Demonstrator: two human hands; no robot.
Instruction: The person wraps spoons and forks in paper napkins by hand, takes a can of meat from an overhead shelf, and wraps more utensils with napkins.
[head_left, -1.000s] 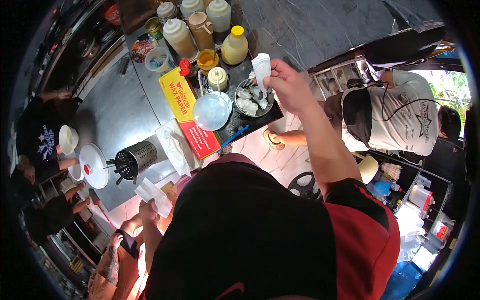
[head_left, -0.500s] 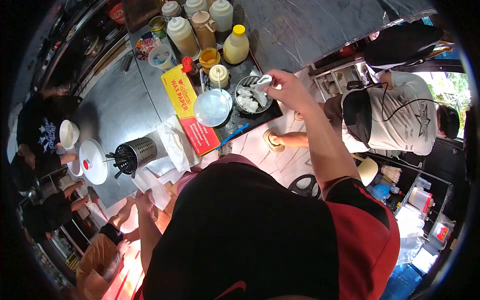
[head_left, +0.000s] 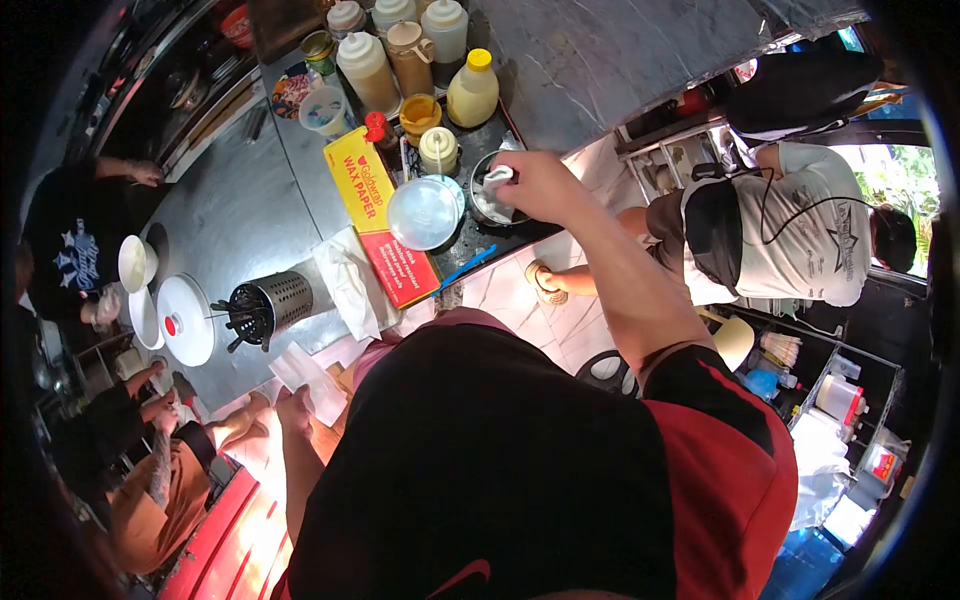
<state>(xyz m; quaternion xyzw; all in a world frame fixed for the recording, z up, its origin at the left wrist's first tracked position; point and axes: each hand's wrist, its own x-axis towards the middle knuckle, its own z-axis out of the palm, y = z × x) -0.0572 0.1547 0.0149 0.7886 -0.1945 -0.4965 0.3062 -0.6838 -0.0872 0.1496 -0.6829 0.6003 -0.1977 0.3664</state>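
Observation:
My right hand (head_left: 545, 188) reaches over a perforated metal container (head_left: 476, 205) on the tray, its fingers closed on a folded white paper (head_left: 498, 176). Crumpled white papers lie inside the container, partly covered by this hand. Low on the left, my left hand (head_left: 294, 412) grips a white paper sheet (head_left: 312, 382) beside the table edge. A yellow and red wax paper box (head_left: 357, 190) and a round clear plastic lid (head_left: 420, 214) lie left of the container. Close by is a blue pen-like stick (head_left: 470, 264).
Squeeze bottles (head_left: 365, 75) and a yellow-capped bottle (head_left: 473, 92) crowd the tray's back. A cutlery holder (head_left: 290, 303), white napkins (head_left: 347, 280) and a white round lid (head_left: 184, 320) stand on the metal table (head_left: 235, 200). People are at the left and right.
My right hand has moved left and down over the container with the folded paper. My left hand and its sheet show more clearly. People at the left have shifted position.

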